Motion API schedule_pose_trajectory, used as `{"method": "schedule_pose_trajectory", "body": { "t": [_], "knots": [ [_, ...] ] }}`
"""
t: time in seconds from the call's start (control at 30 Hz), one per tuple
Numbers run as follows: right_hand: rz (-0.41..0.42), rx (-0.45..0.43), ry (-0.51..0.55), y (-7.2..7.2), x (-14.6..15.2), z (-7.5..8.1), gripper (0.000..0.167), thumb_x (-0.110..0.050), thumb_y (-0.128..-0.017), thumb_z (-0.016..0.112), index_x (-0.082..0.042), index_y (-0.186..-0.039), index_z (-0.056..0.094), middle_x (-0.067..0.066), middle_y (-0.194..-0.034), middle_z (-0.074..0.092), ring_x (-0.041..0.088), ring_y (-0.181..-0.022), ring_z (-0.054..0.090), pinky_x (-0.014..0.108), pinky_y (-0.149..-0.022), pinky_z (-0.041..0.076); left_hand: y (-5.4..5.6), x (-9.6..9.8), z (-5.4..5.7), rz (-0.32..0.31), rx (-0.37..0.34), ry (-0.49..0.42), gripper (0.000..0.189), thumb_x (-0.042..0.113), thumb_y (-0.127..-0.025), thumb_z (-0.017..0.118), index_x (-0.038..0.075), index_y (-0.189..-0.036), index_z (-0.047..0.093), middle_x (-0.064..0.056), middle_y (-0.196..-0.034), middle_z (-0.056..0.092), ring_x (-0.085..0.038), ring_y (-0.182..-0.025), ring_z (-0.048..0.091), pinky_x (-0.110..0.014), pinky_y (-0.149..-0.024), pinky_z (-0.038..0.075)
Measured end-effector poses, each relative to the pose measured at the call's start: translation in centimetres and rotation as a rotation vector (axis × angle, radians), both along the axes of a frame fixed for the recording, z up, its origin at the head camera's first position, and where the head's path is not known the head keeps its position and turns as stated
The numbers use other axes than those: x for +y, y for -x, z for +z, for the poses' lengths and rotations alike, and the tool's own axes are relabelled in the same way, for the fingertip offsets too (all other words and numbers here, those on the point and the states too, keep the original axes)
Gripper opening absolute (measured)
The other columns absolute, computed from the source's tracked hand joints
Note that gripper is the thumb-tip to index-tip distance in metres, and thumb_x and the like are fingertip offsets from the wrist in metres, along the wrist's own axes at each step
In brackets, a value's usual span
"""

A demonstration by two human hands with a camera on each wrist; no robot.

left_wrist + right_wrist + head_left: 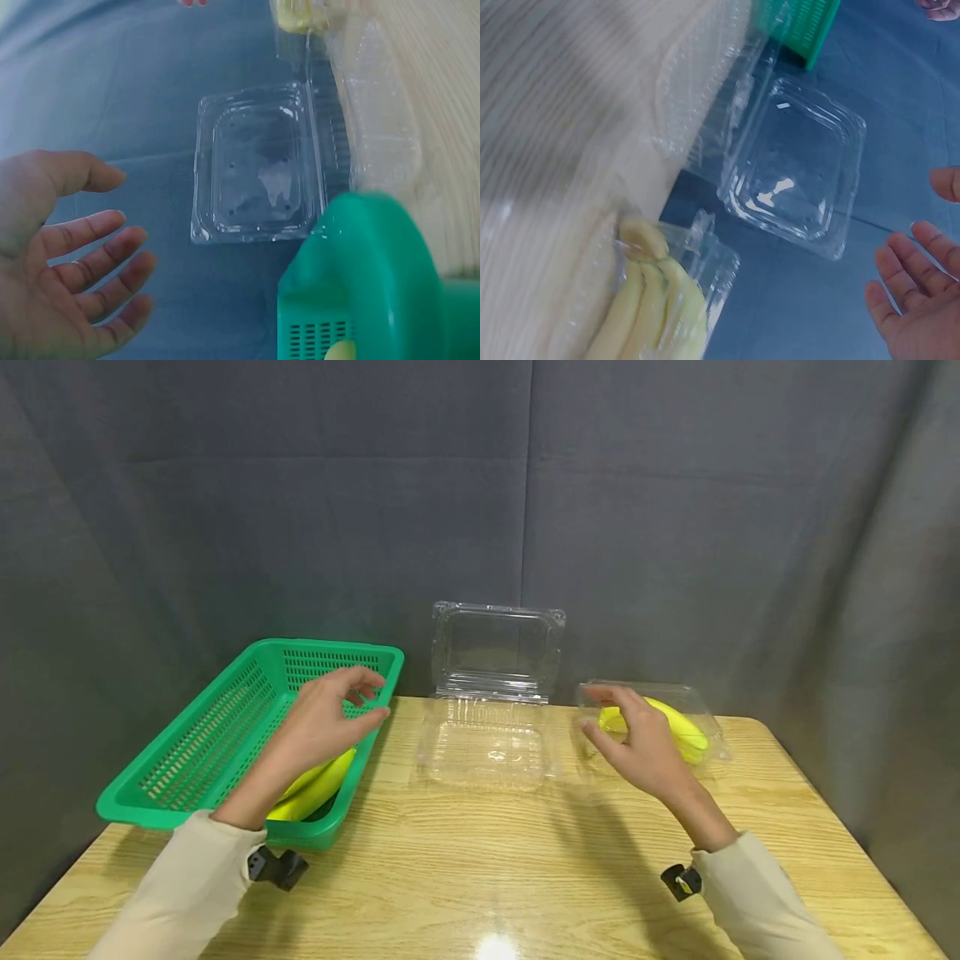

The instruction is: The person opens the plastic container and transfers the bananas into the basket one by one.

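Observation:
My left hand [322, 714] is raised above the right side of a green basket [120, 806], its fingers loosely bent and nothing in them. Yellow bananas [322, 789] lie in the basket's near right corner, partly hidden by that forearm. Over at the right, my right hand [641, 743] hovers by a clear plastic clamshell holding bananas [656, 300]; thumb and fingers are spread apart and hold nothing. Between the hands, another clear clamshell [487, 752] sits with its lid [259, 161] standing upright, and no fruit shows inside it.
Everything stands on a light wooden table [450, 868]. A dark grey curtain [337, 510] hangs right behind the containers and along both sides. Small black devices [277, 868] are strapped at the cuffs of both light sleeves.

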State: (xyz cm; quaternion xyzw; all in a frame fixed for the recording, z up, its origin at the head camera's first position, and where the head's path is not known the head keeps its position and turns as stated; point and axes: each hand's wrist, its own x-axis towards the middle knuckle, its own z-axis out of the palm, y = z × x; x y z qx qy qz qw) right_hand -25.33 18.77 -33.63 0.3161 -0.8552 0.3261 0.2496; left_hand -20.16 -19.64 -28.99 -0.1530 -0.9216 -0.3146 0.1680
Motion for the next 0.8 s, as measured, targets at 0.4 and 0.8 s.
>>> {"method": "schedule_pose_trajectory", "body": {
  "t": [0.4,0.8],
  "knots": [
    [-0.071,0.014,-0.026,-1.0,2.4,1.9,0.037,-0.014,-0.091,0.068,-0.005,-0.126,0.059,0.014,-0.121,0.06,0.035,-0.109,0.056,0.058,-0.085,0.044,0.4,2.6,0.3,-0.045,0.114,-0.028,0.032,0.013,-0.087,0.068,0.004,-0.117,0.063,-0.01,-0.112,0.063,-0.028,-0.096,0.058,-0.045,-0.083,0.047],
    [-0.134,0.085,-0.025,-2.0,5.2,2.1,0.04,-0.012,-0.088,0.071,-0.005,-0.125,0.061,0.014,-0.12,0.062,0.035,-0.11,0.057,0.057,-0.085,0.044,1.1,6.4,-0.3,-0.114,0.219,0.005,0.044,0.015,-0.085,0.069,0.004,-0.126,0.059,-0.009,-0.111,0.061,-0.025,-0.101,0.055,-0.043,-0.083,0.046]
  ]
}}
